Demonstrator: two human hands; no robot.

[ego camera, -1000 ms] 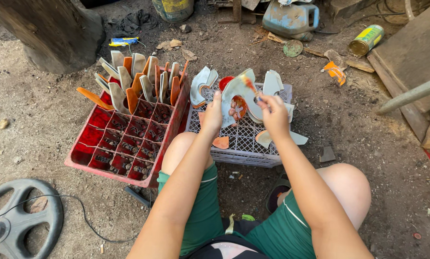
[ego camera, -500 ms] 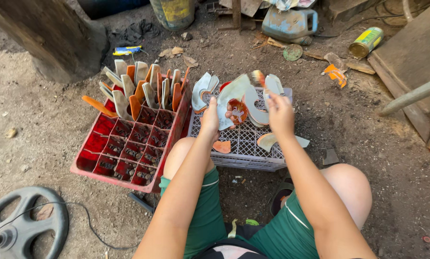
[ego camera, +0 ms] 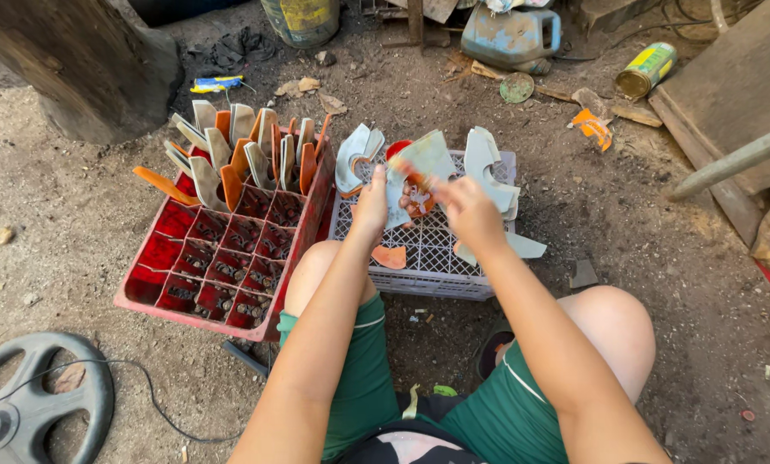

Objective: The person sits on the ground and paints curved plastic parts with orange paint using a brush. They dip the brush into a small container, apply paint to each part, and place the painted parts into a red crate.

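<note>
Pale curved piece (ego camera: 419,167) gripped by both hands (ego camera: 372,206) (ego camera: 471,210), blurred, fingertips hidden.

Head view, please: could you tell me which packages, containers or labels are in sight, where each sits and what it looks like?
Yellow-green labelled tin can: lying on its side, top right, by the wooden board.
Blue plastic jerrycan with handle: top centre on the dirt.
Dirty round bucket with yellow label: top edge, left of the jerrycan.
Small blue-and-yellow flat wrapper: on the ground behind the red compartment crate.
</note>
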